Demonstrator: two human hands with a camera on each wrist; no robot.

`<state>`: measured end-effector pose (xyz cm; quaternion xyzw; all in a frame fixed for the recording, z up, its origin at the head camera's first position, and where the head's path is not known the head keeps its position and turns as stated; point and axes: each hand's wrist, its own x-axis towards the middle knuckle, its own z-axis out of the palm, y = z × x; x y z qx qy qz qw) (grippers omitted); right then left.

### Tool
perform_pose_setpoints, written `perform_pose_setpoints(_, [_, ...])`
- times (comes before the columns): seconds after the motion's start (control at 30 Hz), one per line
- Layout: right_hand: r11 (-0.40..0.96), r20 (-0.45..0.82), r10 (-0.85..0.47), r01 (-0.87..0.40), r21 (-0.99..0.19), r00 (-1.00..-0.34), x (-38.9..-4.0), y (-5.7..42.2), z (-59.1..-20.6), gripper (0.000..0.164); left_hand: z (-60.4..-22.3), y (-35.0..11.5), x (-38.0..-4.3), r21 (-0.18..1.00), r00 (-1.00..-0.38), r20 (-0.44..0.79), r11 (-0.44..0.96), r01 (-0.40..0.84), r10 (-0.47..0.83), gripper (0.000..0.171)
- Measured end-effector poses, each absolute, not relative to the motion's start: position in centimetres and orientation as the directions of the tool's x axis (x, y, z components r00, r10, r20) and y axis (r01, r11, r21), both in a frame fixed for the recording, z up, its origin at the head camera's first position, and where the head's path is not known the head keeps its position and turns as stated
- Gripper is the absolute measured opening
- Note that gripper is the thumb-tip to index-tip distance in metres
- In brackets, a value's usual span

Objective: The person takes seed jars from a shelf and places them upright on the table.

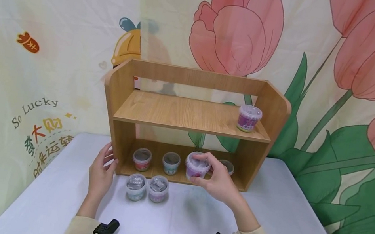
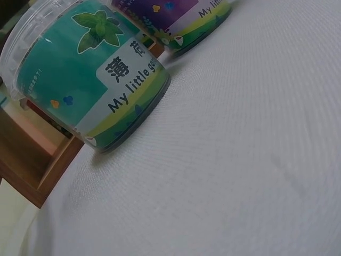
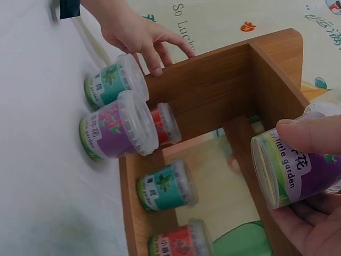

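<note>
My right hand (image 1: pixel 217 180) grips a purple plastic tub (image 1: pixel 196 170) with a clear lid, thumb on one side and fingers on the other, in front of the lower shelf. In the right wrist view this tub's flowered label reads "little garden". Fingers spread, my left hand (image 1: pixel 101 173) touches the left side panel of the wooden shelf (image 1: pixel 181 112). A teal tub (image 1: pixel 135 191) and another purple tub (image 1: pixel 156 196) stand side by side on the table before the shelf. On the lower shelf are a red tub (image 1: pixel 141 163) and a teal tub (image 1: pixel 170 167).
Another red tub (image 3: pixel 173 244) stands at the right of the lower shelf, partly hidden by my right hand in the head view. One more purple tub (image 1: pixel 248 121) is on the upper shelf's right end. A white cloth (image 1: pixel 185 232) covers the table; a printed curtain (image 1: pixel 58 35) hangs behind.
</note>
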<state>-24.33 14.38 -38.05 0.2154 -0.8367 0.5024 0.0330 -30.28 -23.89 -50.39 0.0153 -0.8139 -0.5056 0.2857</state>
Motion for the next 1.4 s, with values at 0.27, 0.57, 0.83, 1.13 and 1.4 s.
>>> perform_pose_setpoints(0.27, [0.372,0.257,-0.304,-0.363,-0.855,-0.917,-24.7,14.0,-40.0,0.062,-50.2,-23.8,-30.3,0.832,-0.843,0.437,0.497,0.245,-0.315,0.074])
perform_pose_setpoints(0.57, [0.347,0.26,-0.286,-0.352,-0.869,-0.922,-24.8,13.5,-41.5,0.064,-50.4,-23.9,-30.2,0.841,-0.849,0.419,0.491,0.228,-0.323,0.074])
perform_pose_setpoints(0.83, [0.321,0.272,-0.308,-0.369,-0.872,-0.912,-24.9,12.9,-43.0,0.062,-50.4,-24.0,-30.3,0.839,-0.845,0.431,0.486,0.246,-0.316,0.073])
perform_pose_setpoints(1.13, [0.303,0.266,-0.342,-0.374,-0.876,-0.901,-25.6,12.3,-45.6,0.065,-50.4,-24.0,-30.3,0.835,-0.839,0.446,0.483,0.264,-0.311,0.073])
perform_pose_setpoints(1.4, [0.305,0.258,-0.348,-0.369,-0.878,-0.901,-26.2,11.4,-47.4,0.065,-50.4,-23.9,-30.3,0.836,-0.833,0.456,0.473,0.279,-0.315,0.072])
